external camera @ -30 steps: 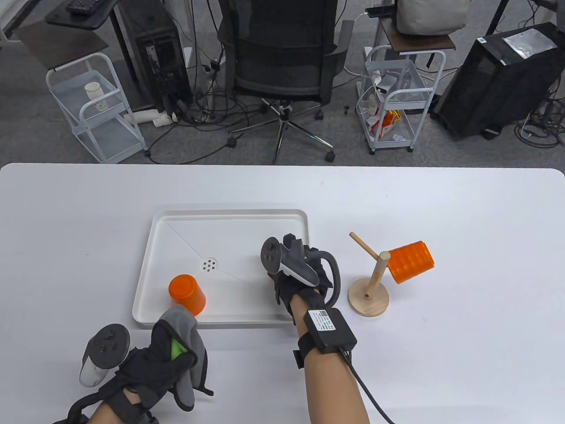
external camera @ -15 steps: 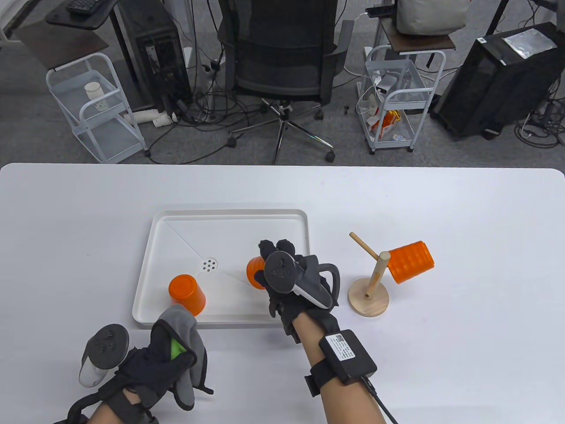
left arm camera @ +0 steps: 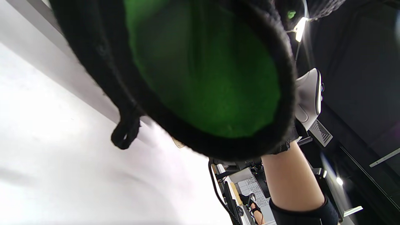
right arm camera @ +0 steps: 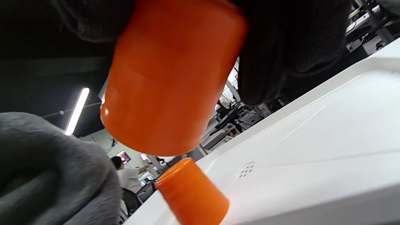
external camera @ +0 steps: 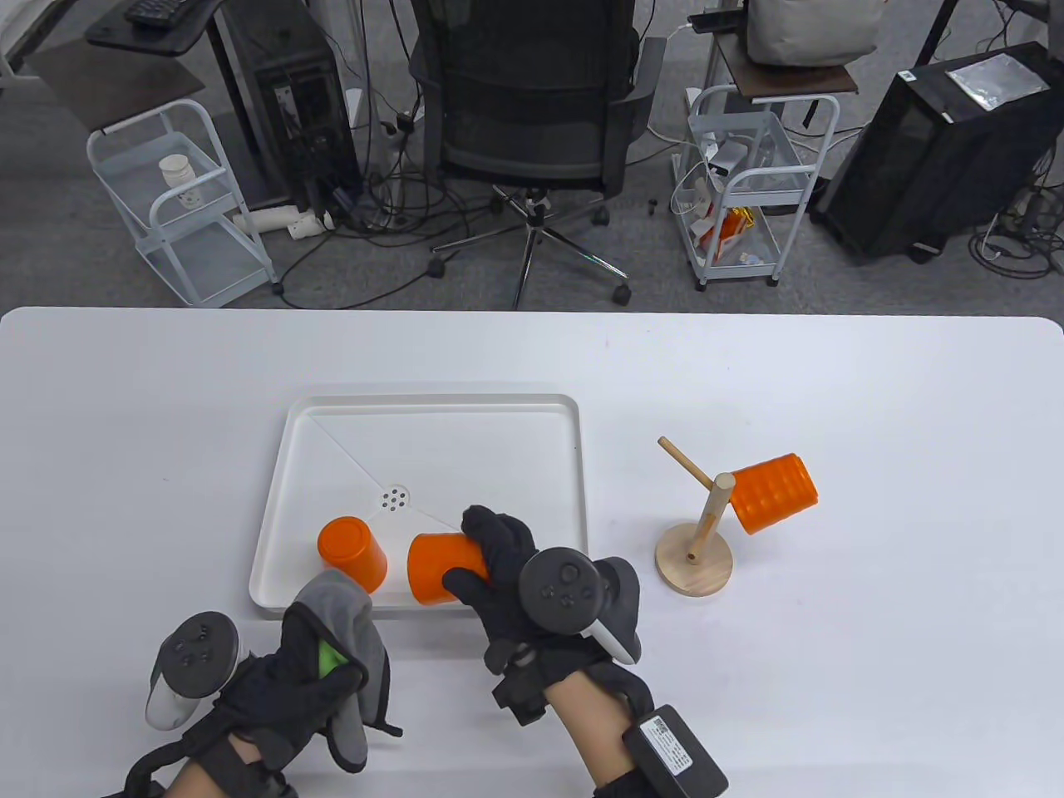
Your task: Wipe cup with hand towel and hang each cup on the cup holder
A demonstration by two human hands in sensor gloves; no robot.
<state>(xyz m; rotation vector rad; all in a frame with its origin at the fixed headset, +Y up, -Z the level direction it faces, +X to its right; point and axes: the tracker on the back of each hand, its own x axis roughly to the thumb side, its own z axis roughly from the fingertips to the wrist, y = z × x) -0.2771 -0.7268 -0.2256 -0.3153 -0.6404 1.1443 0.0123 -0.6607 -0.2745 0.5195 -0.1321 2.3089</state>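
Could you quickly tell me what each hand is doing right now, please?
Left hand: closed, holding the grey towel.
Right hand: closed, gripping an orange cup.

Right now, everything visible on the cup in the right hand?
The held cup is a smooth, plain orange tumbler with no handle, plastic by its look. It is lifted and tipped on its side over the white tray's near edge, closed base pointing left toward the grey hand towel. The right hand curls round it; nothing else touches it.

The right hand (external camera: 532, 590) grips low at six o'clock, fingers curled. The left hand (external camera: 291, 682) sits at seven o'clock, fingers clenched.
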